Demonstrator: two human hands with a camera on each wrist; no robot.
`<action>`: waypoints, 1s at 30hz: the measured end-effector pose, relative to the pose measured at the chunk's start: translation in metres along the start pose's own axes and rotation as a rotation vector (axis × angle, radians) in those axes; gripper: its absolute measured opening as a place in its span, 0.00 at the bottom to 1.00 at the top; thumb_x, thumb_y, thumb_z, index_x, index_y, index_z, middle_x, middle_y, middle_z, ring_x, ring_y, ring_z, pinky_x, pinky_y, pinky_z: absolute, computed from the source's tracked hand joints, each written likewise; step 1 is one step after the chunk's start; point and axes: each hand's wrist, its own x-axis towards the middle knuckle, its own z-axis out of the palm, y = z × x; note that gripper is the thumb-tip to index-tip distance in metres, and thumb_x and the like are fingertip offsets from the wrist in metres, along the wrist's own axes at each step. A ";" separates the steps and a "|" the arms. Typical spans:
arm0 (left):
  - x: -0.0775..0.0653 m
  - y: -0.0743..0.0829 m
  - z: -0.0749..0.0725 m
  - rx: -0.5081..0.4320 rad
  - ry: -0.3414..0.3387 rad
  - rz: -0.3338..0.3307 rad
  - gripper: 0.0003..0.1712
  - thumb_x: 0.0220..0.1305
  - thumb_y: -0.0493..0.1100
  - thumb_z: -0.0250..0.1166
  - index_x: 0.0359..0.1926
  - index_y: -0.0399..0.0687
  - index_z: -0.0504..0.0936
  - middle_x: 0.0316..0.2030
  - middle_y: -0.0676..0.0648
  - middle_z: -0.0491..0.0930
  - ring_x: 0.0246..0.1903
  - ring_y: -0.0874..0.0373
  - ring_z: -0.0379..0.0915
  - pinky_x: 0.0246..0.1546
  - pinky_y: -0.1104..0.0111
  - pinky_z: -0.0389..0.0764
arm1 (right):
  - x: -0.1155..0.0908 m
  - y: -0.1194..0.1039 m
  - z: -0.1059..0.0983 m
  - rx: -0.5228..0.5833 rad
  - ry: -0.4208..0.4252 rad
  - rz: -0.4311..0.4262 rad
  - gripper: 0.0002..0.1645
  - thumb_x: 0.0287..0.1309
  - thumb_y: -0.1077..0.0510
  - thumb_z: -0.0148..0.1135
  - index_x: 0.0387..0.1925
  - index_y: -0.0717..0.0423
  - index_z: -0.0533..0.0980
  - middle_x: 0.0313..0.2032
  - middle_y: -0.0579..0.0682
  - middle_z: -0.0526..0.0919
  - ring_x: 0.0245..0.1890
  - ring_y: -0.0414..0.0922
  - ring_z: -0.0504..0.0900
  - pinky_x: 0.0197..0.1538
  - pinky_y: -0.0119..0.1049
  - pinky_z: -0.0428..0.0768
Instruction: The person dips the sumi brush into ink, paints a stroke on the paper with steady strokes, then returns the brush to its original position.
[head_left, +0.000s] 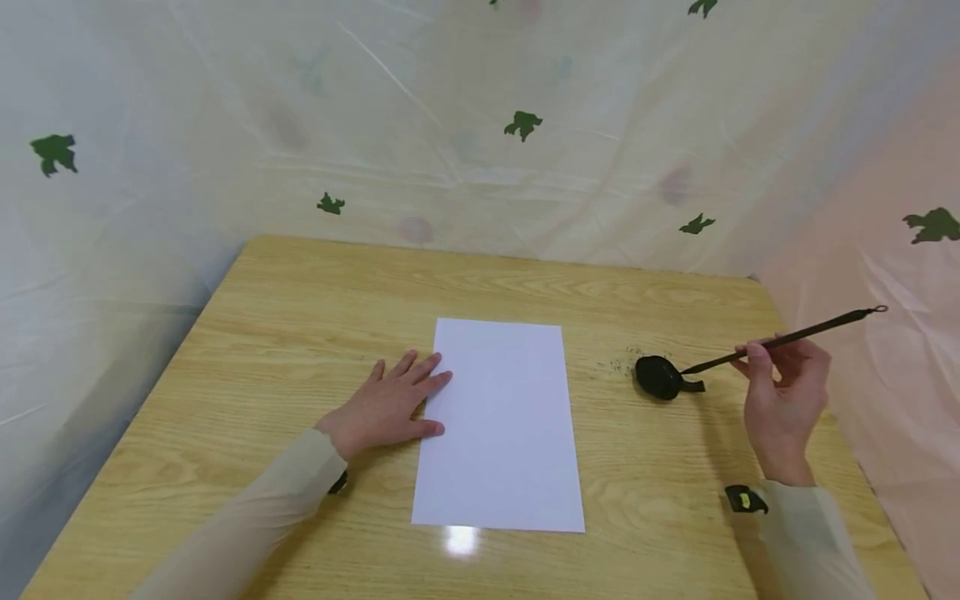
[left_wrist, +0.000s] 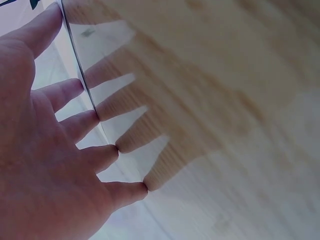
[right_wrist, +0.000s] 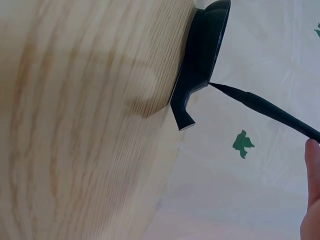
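A sheet of white paper (head_left: 504,433) lies on the wooden table. My left hand (head_left: 390,408) rests at its left side, fingers spread, with some fingertips and the thumb over the edge. In the left wrist view, the fingertips of the left hand (left_wrist: 60,140) touch the surface. Right of the paper sits a small black ink dish (head_left: 657,377) with a short bent handle. My right hand (head_left: 787,400) pinches a dark calligraphy brush (head_left: 832,322) that has a loop at its end. In the right wrist view, the tip of the brush (right_wrist: 270,107) meets the rim of the dish (right_wrist: 205,42).
Small dark specks (head_left: 622,362) mark the table (head_left: 300,300) beside the dish. A pale curtain (head_left: 450,108) with green bird shapes hangs behind the table and along both sides. A dark strap (head_left: 746,499) with a small device circles the right wrist.
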 end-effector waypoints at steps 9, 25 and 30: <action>-0.003 -0.003 0.002 0.004 0.006 -0.009 0.46 0.70 0.65 0.64 0.80 0.52 0.62 0.81 0.43 0.50 0.79 0.33 0.39 0.70 0.30 0.48 | -0.007 0.000 0.004 0.061 -0.012 0.024 0.19 0.67 0.73 0.60 0.57 0.72 0.69 0.42 0.53 0.81 0.41 0.42 0.87 0.46 0.28 0.84; 0.001 0.000 0.000 -0.027 0.005 -0.004 0.53 0.62 0.70 0.68 0.80 0.53 0.61 0.81 0.44 0.50 0.80 0.34 0.38 0.70 0.30 0.47 | -0.013 -0.040 0.023 0.490 0.067 -0.011 0.24 0.64 0.77 0.61 0.57 0.78 0.63 0.41 0.68 0.79 0.39 0.54 0.86 0.44 0.38 0.87; 0.001 0.003 -0.001 -0.029 -0.006 -0.016 0.53 0.63 0.69 0.69 0.81 0.53 0.61 0.82 0.44 0.50 0.80 0.35 0.37 0.71 0.30 0.46 | -0.019 -0.057 0.044 0.582 0.063 -0.019 0.22 0.63 0.79 0.60 0.55 0.79 0.62 0.41 0.70 0.79 0.38 0.57 0.87 0.43 0.41 0.88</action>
